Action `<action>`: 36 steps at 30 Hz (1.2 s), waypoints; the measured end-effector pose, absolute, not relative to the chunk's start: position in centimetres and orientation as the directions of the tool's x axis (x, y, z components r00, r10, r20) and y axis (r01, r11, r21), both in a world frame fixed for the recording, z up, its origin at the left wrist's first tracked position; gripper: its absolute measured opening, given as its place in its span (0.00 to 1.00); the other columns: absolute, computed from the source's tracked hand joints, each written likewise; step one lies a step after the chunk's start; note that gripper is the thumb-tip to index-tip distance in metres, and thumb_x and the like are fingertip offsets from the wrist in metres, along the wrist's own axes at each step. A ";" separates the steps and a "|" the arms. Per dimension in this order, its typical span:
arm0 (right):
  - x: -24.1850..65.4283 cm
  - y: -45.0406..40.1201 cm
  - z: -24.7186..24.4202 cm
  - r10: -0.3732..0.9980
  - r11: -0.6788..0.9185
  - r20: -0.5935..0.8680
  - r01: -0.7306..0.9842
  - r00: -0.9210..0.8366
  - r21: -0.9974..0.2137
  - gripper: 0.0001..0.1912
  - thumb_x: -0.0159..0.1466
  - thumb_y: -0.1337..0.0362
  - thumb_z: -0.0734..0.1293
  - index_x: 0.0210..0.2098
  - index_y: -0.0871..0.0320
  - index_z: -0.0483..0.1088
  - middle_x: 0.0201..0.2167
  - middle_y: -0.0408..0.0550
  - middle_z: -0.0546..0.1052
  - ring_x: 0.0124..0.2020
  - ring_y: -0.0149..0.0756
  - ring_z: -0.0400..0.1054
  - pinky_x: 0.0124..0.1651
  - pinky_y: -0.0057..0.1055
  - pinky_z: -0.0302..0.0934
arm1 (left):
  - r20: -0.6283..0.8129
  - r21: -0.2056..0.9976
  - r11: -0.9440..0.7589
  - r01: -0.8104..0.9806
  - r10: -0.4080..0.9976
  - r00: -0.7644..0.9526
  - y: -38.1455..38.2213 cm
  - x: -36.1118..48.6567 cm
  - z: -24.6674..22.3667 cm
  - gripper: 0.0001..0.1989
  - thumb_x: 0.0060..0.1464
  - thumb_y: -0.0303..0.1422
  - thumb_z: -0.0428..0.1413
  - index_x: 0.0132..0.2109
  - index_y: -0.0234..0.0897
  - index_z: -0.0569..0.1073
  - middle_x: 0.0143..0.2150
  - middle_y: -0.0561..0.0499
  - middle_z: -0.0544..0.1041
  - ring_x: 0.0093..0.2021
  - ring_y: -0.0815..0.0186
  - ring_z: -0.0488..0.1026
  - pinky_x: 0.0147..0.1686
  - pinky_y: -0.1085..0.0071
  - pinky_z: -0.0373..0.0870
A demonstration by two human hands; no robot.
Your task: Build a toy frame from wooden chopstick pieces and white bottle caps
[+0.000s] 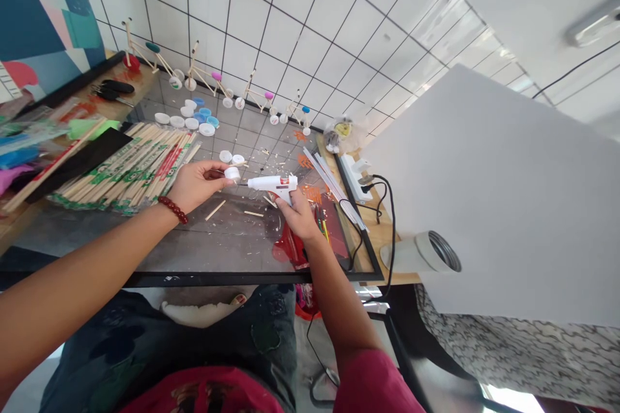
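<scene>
My left hand (196,186), with a red bead bracelet at the wrist, pinches a white bottle cap (232,174). In my right hand (296,211) is a white glue gun (272,183), its nozzle pointing left and close to the cap. Whether the nozzle touches the cap cannot be made out. Two white caps (237,159) lie just behind the held one. Further back left sit several white caps (206,130) and blue caps (212,121). Short stick pieces (216,210) lie on the dark glossy tabletop (213,248) in front of my hands.
Bundles of wrapped chopsticks (126,171) cover the left side. Several stick-and-cap models (194,71) stand along the tiled wall. Scissors (113,89) lie at the back left. On the right are white strips (334,187), a power strip (356,177) with black cables, and a grey cylinder (426,251).
</scene>
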State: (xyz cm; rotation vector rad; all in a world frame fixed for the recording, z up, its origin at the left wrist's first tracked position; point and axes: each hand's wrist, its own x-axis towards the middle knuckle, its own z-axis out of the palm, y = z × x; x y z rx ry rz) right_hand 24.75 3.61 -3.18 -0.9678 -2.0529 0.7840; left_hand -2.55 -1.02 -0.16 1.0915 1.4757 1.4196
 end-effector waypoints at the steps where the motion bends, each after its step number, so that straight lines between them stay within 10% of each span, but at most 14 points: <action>1: 24.7 3.6 -3.2 0.818 0.531 0.345 0.372 -0.460 -0.762 0.20 0.69 0.52 0.64 0.55 0.57 0.72 0.47 0.53 0.82 0.44 0.44 0.75 0.53 0.41 0.70 | 0.023 0.998 -0.005 0.057 0.950 -0.310 -1.0 -2.6 -0.2 0.24 0.30 0.42 0.75 0.38 0.38 0.85 0.36 0.47 0.86 0.36 0.59 0.80 0.40 0.65 0.77; 27: 24.7 3.0 -2.9 0.829 0.499 0.364 0.268 -0.425 -0.824 0.24 0.69 0.45 0.66 0.55 0.56 0.73 0.46 0.53 0.83 0.46 0.46 0.77 0.54 0.44 0.73 | 0.023 0.997 0.002 0.083 0.955 -0.296 -0.8 -2.8 -1.2 0.27 0.29 0.45 0.76 0.39 0.38 0.85 0.34 0.47 0.84 0.36 0.59 0.80 0.39 0.65 0.75; 36: 27.2 5.5 -3.0 0.871 0.491 0.479 0.266 -0.110 -0.830 0.24 0.65 0.51 0.68 0.56 0.55 0.69 0.50 0.55 0.81 0.53 0.48 0.74 0.62 0.49 0.65 | 0.018 0.999 -0.004 0.044 0.946 -0.323 -0.8 -2.8 -0.9 0.27 0.28 0.45 0.76 0.38 0.38 0.84 0.36 0.47 0.86 0.37 0.58 0.81 0.39 0.65 0.77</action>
